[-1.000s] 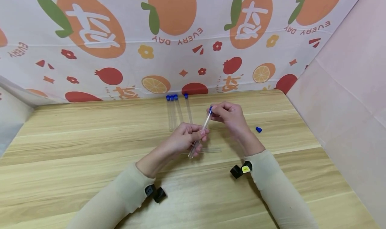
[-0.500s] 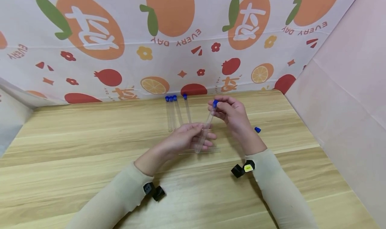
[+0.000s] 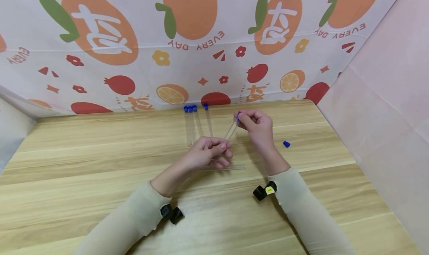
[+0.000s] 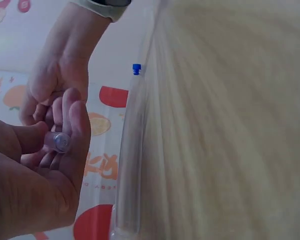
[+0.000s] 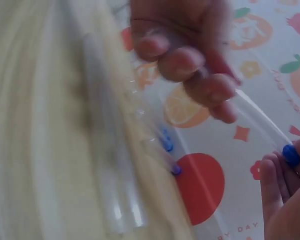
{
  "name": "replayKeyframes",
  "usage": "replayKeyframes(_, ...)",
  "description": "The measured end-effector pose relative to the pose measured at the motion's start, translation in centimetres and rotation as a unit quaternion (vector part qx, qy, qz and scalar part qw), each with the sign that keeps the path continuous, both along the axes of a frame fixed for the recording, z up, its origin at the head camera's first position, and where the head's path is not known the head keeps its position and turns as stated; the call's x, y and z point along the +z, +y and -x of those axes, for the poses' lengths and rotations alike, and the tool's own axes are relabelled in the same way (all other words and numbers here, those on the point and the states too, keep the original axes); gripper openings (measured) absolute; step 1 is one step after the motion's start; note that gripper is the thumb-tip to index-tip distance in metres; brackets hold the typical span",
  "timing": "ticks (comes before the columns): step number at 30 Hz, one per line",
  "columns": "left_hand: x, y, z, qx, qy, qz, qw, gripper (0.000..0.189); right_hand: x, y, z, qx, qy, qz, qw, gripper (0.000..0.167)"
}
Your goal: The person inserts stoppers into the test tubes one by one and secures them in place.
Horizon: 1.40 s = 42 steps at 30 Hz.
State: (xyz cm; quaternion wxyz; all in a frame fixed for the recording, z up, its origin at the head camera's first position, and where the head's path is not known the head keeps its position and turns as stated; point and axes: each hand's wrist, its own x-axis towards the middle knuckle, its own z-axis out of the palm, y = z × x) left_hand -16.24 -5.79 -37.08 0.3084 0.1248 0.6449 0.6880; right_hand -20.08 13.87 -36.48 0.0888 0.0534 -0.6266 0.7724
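A clear test tube [image 3: 231, 131] is held at a slant between the two hands, above the table. My left hand [image 3: 210, 152] pinches its lower part between thumb and fingers. The tube's rounded end [image 4: 61, 143] shows in the left wrist view. My right hand [image 3: 258, 126] pinches the blue stopper [image 5: 291, 155] at the tube's upper end. Fingers partly cover the stopper in the head view, and I cannot tell how deep it sits. Below the left hand, an uncapped clear tube [image 3: 236, 167] lies crosswise on the table.
Several blue-stoppered tubes [image 3: 189, 130] lie side by side at the table's back, with another stoppered tube [image 3: 208, 120] just right of them. A loose blue stopper [image 3: 286, 144] lies right of the right hand. A fruit-print cloth [image 3: 140, 72] hangs behind the wooden table [image 3: 83, 165].
The left fingers loosened around the tube half a second ago and now pinch it again. The right hand, with the stopper, has shifted slightly right and away from the body since the first frame.
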Motion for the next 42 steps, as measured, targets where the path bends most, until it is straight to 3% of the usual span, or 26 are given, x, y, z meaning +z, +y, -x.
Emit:
replayKeyframes(4,-0.1,0.3,-0.1,0.04,0.021,0.028,0.9986,0.034,-0.4,-0.4,-0.1,-0.02,0.006,-0.022,0.9996,0.01)
replayKeyframes(7,-0.2,0.4,-0.1,0.054,0.032,0.039,0.9973,0.032,-0.2,-0.3,-0.2,-0.003,-0.007,-0.018,0.9998,0.006)
replayKeyframes(13,0.4,-0.1,0.1,0.008,0.039,0.039,0.9984,0.038,0.7,0.4,-0.2,0.032,-0.03,-0.003,0.999,0.004)
replayKeyframes(17,0.6,-0.5,0.2,-0.024,0.059,0.031,0.9975,0.042,0.9,0.9,-0.1,0.015,-0.025,0.035,0.999,0.012)
replayKeyframes(21,0.8,-0.7,0.3,-0.036,0.058,0.03,0.9972,0.04,0.9,1.3,0.0,-0.002,-0.035,0.089,0.9954,0.013)
replayKeyframes(27,1.1,-0.6,0.4,0.005,0.066,0.03,0.9974,0.034,0.6,1.2,0.2,-0.018,-0.011,0.082,0.9964,0.01)
replayKeyframes(31,1.2,-0.5,0.1,0.029,0.069,0.035,0.9966,0.032,0.6,0.8,0.0,-0.005,0.005,0.064,0.9979,0.012)
replayKeyframes(42,0.8,-0.2,-0.2,0.036,0.074,0.03,0.9962,0.032,1.0,-0.1,-0.6,0.028,-0.011,0.039,0.9988,0.022)
